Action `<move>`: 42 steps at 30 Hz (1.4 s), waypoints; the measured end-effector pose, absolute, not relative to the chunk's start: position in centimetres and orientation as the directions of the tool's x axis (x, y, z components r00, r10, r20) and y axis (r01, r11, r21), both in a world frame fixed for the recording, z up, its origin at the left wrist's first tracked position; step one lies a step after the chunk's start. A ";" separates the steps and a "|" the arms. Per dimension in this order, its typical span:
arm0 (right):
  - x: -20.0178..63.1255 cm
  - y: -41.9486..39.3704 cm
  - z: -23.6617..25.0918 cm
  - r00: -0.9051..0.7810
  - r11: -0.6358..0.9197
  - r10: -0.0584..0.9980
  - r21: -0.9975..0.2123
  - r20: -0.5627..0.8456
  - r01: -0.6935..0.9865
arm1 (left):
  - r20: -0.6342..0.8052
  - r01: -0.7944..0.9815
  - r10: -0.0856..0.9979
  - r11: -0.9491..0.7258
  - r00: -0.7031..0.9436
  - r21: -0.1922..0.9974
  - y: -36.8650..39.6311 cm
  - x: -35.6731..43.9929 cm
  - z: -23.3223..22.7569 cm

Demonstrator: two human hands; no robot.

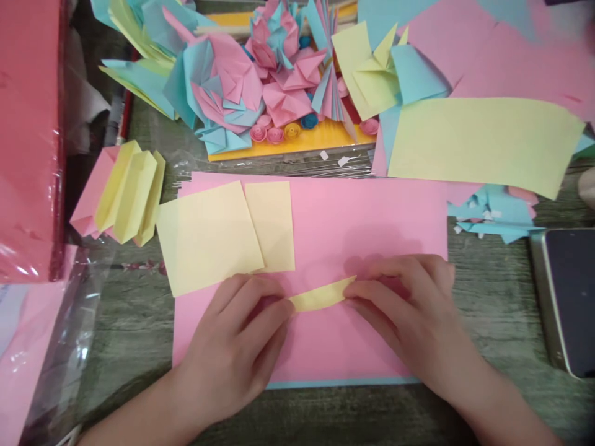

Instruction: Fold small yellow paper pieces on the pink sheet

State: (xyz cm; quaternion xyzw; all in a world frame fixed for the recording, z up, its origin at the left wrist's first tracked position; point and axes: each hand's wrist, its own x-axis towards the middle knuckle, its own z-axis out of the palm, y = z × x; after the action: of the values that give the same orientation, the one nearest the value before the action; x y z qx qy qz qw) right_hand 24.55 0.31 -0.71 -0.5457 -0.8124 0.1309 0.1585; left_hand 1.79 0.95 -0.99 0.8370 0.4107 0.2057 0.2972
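Matt yellow paper strip (322, 295) on matt pink paper sheet (372, 217), over rough-grained grey wooden table (493, 303)

No words, numbers or brand marks can be read anywhere — the coloured paper sheets are blank, and the dark screen of the phone (569, 297) at the right edge shows nothing.

A grey-green wood-grain table (493, 310) crowded with coloured paper under soft, even light.

The weathered-looking table surface shows between the sheets, its grain running left to right. Crinkled clear plastic wrap (69, 347) glints at the left beside a red plastic-wrapped stack (28, 136). A dark glossy phone in a silver case (564, 297) lies at the right edge. No wall, floor or window is visible.
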 end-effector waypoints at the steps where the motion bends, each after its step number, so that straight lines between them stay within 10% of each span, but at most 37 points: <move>1: 24.5 0.3 -0.7 -0.354 0.365 0.930 -0.397 0.102 0.842 | 0.100 0.571 0.814 -0.483 0.573 0.664 1.0 1.8 -1.0; 11: 23.7 0.1 -0.9 -0.274 0.251 0.962 -0.458 0.018 0.853 | 0.106 0.638 0.847 -0.468 0.520 0.612 0.8 2.2 -1.1; 42: 21.9 -0.3 -0.4 -0.215 0.215 0.977 -0.125 0.013 0.969 | 0.034 0.772 0.877 -0.439 0.479 0.459 0.7 2.9 -0.8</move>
State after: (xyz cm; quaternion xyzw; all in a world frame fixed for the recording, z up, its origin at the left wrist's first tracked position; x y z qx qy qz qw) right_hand 21.85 -0.29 -0.39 -0.6250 -0.7781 0.0448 0.0441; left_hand 2.86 0.74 -0.78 0.8376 0.4923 0.1347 0.1950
